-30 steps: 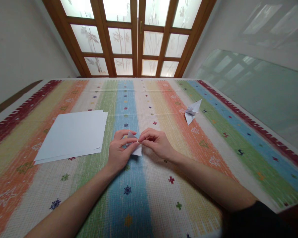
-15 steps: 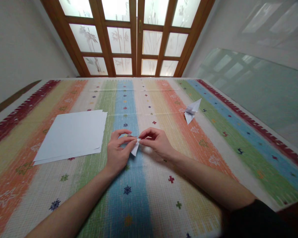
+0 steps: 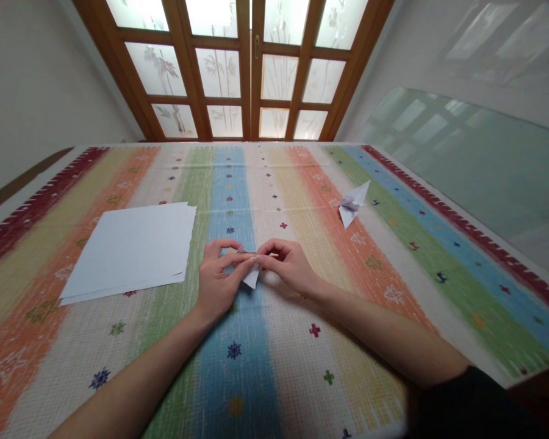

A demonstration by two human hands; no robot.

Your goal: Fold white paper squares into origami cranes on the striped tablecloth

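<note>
A small piece of folded white paper [image 3: 251,278] is held between both hands over the blue stripe of the cloth. My left hand [image 3: 220,273] pinches it from the left, thumb along the near side and fingers behind. From the right, my right hand [image 3: 287,263] pinches its upper edge between thumb and forefinger. The fingertips of the two hands meet there. One pointed flap hangs down below the thumbs; the rest of the folded shape is hidden by the fingers.
A stack of white paper sheets [image 3: 130,250] lies left of my hands. To the right rests a folded paper crane [image 3: 353,204]. Both are on a striped tablecloth [image 3: 302,378]. Wooden doors with frosted panes [image 3: 249,73] stand beyond the table, and a glass panel [image 3: 466,146] leans at the right wall.
The hanging flap of folded paper has turned slightly to the right and shows wider. My fingertips have shifted a little closer together. The sheets and crane stay put.
</note>
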